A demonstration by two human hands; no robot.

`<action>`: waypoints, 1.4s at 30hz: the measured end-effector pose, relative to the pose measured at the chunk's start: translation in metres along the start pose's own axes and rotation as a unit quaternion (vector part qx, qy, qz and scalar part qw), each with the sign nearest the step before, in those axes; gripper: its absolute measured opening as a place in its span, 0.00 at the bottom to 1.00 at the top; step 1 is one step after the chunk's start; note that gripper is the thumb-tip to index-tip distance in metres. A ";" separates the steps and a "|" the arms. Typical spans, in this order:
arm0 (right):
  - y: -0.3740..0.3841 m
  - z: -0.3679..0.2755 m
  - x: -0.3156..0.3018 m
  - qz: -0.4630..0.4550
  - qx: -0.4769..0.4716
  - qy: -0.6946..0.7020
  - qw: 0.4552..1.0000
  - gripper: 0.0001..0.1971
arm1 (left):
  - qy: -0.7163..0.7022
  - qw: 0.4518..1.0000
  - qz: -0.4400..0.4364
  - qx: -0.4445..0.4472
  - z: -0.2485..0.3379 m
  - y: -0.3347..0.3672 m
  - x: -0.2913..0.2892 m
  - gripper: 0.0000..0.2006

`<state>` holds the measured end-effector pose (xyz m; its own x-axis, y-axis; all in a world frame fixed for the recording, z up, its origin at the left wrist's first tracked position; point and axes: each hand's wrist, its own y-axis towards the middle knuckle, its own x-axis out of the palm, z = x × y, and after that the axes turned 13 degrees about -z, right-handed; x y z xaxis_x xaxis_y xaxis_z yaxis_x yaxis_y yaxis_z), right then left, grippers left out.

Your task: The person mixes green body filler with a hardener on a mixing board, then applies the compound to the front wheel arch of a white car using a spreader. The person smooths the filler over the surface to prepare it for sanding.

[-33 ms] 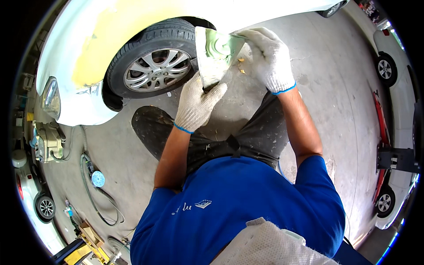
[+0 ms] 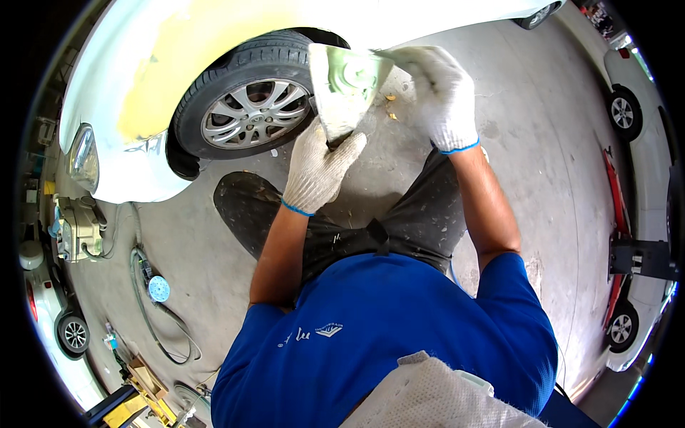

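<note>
My left hand (image 2: 321, 165), in a white knit glove with a blue cuff, grips the narrow lower end of a putty knife (image 2: 337, 114). Its wide blade points away from me and carries swirled pale green putty (image 2: 354, 74). My right hand (image 2: 444, 96), gloved the same way, is closed at the blade's upper right corner. Its fingers are smeared by motion, and whatever they hold there is hidden. Just beyond the knife stands a white car (image 2: 100, 167) with a yellowish filler patch (image 2: 146, 107) on its fender, above the front wheel (image 2: 255, 114).
On the grey floor (image 2: 214, 235) at left lie a hose and a sander with a round blue pad (image 2: 158, 289). A boxy machine (image 2: 77, 228) stands farther left. Other cars, one with a visible wheel (image 2: 622, 113), and a red bar (image 2: 615, 192) are at the right.
The putty knife has shifted slightly left. My right hand has moved a little at the blade's corner, its fingers now more blurred. My left hand keeps its grip.
</note>
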<state>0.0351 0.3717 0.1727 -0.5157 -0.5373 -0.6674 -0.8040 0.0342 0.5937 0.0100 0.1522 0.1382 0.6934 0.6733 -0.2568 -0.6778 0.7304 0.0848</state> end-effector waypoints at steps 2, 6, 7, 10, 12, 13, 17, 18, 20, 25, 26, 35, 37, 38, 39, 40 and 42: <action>-0.006 0.002 0.004 0.099 0.107 0.200 0.969 0.10 | -0.020 0.999 0.038 0.034 -0.008 0.002 0.000 0.21; -0.017 -0.010 0.019 0.056 0.298 0.601 0.740 0.10 | 0.279 0.927 0.208 0.141 -0.033 0.025 -0.001 0.32; -0.023 -0.002 0.033 0.002 0.347 0.634 0.691 0.14 | 0.211 0.950 0.176 0.145 -0.055 0.035 -0.005 0.32; -0.020 -0.015 0.048 -0.054 0.316 0.736 0.596 0.16 | 0.289 0.903 0.218 0.232 -0.078 0.043 -0.002 0.35; -0.018 -0.011 0.041 -0.062 0.304 0.727 0.613 0.17 | 0.300 0.919 0.210 0.145 -0.092 0.037 0.003 0.35; -0.015 -0.013 0.033 -0.066 0.299 0.717 0.626 0.17 | 0.315 0.921 0.201 0.110 -0.087 0.035 0.007 0.35; -0.016 -0.003 0.031 -0.032 0.288 0.701 0.651 0.15 | 0.352 0.923 0.148 -0.038 -0.060 0.016 0.021 0.30; -0.016 0.001 0.032 -0.026 0.282 0.702 0.653 0.15 | 0.347 0.931 0.100 -0.056 -0.063 0.016 0.020 0.31; -0.013 0.003 0.028 0.027 0.246 0.731 0.636 0.15 | 0.322 0.941 0.007 -0.103 -0.081 0.007 0.019 0.32; -0.012 0.014 0.011 0.144 0.165 0.570 0.792 0.13 | -0.166 0.983 0.056 -0.060 -0.063 -0.005 0.008 0.12; -0.014 0.017 0.011 0.159 0.152 0.554 0.803 0.13 | -0.176 0.983 0.014 -0.056 -0.057 -0.007 0.001 0.12; -0.018 -0.006 0.013 -0.133 0.131 0.373 0.909 0.10 | -0.104 0.991 -0.026 -0.076 -0.029 -0.009 -0.007 0.13; -0.013 -0.015 0.002 -0.140 0.087 0.189 0.968 0.11 | -0.111 0.990 -0.016 -0.089 -0.034 -0.013 -0.008 0.16; -0.012 -0.021 -0.001 -0.141 0.063 0.094 0.984 0.11 | -0.071 0.996 0.007 -0.047 -0.039 -0.014 -0.007 0.16; -0.014 -0.026 -0.001 -0.096 0.043 0.073 0.992 0.11 | -0.030 0.999 0.032 -0.005 -0.045 -0.013 -0.005 0.16; -0.016 -0.030 0.000 -0.049 0.022 0.050 0.997 0.12 | 0.009 0.998 0.054 0.039 -0.043 -0.011 -0.004 0.17; -0.019 -0.039 0.010 -0.022 -0.041 0.007 0.999 0.13 | 0.004 1.000 0.018 -0.003 -0.032 -0.008 -0.007 0.17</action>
<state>0.0566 0.3329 0.1726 -0.4768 -0.5478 -0.6874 -0.7982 -0.0578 0.5996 0.0030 0.1381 0.1088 0.6657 0.6988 -0.2617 -0.7042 0.7044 0.0894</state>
